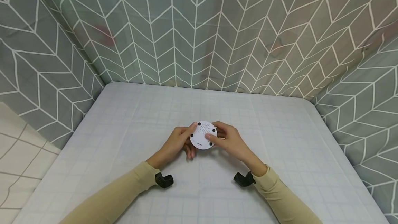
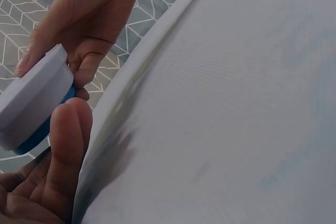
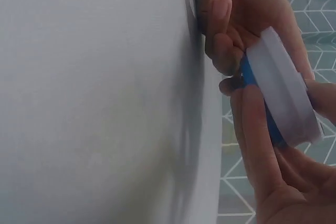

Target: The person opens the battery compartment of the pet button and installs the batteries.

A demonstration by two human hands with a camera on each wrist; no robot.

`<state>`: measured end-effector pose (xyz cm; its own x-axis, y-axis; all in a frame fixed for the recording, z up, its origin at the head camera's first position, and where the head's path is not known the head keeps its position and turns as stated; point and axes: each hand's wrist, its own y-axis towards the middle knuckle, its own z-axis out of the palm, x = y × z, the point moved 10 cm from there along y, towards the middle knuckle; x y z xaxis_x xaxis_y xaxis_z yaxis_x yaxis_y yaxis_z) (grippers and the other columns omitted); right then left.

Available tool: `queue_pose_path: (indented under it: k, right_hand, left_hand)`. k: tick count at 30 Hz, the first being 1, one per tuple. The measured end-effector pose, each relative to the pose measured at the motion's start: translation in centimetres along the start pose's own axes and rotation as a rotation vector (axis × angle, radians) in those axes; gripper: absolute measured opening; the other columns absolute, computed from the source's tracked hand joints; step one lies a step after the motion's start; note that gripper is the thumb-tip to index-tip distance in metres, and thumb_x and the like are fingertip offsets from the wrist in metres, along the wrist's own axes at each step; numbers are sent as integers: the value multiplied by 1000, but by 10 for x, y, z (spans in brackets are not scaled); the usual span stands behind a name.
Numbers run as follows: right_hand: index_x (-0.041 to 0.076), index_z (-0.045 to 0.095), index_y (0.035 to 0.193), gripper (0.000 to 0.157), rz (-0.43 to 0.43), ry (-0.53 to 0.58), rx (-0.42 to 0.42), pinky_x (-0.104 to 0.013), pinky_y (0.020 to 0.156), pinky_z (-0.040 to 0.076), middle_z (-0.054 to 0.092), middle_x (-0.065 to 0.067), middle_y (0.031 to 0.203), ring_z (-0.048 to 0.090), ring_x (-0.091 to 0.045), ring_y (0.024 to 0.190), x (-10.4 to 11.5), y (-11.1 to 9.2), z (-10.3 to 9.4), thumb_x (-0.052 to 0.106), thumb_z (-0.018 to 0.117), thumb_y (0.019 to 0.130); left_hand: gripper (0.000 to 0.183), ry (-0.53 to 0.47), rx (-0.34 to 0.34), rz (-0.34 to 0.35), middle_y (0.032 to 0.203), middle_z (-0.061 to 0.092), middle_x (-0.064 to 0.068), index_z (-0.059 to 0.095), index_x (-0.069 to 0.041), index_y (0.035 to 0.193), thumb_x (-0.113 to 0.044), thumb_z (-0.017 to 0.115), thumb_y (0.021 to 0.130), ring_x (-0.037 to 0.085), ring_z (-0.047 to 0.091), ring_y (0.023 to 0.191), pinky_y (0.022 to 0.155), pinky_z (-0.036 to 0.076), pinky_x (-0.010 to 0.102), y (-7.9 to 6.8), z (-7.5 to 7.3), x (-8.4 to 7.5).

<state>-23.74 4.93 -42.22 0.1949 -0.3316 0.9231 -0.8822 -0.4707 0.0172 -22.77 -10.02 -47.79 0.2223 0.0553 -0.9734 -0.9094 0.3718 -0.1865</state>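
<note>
Both hands hold a round white device (image 1: 202,140) above the table. Its face, turned up in the head view, has a cluster of small holes, a short slot and several black rubber feet. A blue underside (image 3: 274,129) shows in the wrist views. My left hand (image 1: 175,143) grips the left edge, thumb on the rim and some fingers hanging below. My right hand (image 1: 231,142) grips the right side, its thumb pressing on the holed face and its fingers behind. In the left wrist view the device (image 2: 37,98) is tilted and cut by the frame edge.
A white cloth with a faint grid covers the table (image 1: 149,113). Grey curtains (image 1: 199,30) with white zigzag lines stand behind and at both sides. Black wrist cameras (image 1: 164,180) sit at the tan sleeves. Pale floor tiles (image 1: 21,155) show at the left.
</note>
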Motion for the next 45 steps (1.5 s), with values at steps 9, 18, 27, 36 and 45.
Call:
queue_pose_path:
  k: [9, 18, 27, 36, 45]
  right_hand:
    - [11, 67, 131, 42, -168, -160, -126, -32, 80, 66, 78, -10, 106, 77, -25, 96, 23, -5, -7, 21, 83, 94]
    - [8, 65, 130, 43, -382, -335, -149, -32, 79, 67, 76, -6, 113, 75, -22, 103, 42, -12, -1, 16, 84, 92]
    - [6, 65, 128, 43, -412, -357, -152, -30, 85, 66, 75, -6, 118, 73, -21, 111, 50, -16, 2, 13, 86, 90]
    - [8, 68, 126, 41, -351, -294, -136, -29, 88, 65, 75, -5, 121, 73, -21, 114, 46, -14, -1, 15, 87, 90]
    - [11, 69, 128, 36, -134, -206, -83, -34, 90, 65, 76, -6, 119, 74, -21, 112, 29, -10, -2, 35, 74, 101]
  left_hand:
    - [87, 4, 68, -8, 72, 73, 21, 73, 9, 94, -71, 42, 105, 21, 67, 49, 48, 60, 32, 0, 3, -2]
    - [76, 12, 92, 21, 81, 73, 24, 71, 7, 108, -64, 42, 109, 24, 69, 57, 55, 62, 33, -3, 6, -12]
    - [61, 84, 62, 48, 80, 71, 20, 72, 0, 112, -57, 52, 108, 26, 70, 62, 61, 63, 35, -4, 3, -17]
    - [50, 118, 15, 104, 83, 71, 22, 72, 0, 110, -48, 61, 106, 28, 71, 66, 64, 64, 37, -4, -2, -21]
    - [40, 162, -46, 188, 78, 73, 24, 69, 1, 106, -39, 65, 106, 29, 70, 61, 60, 63, 42, -3, -8, -29]
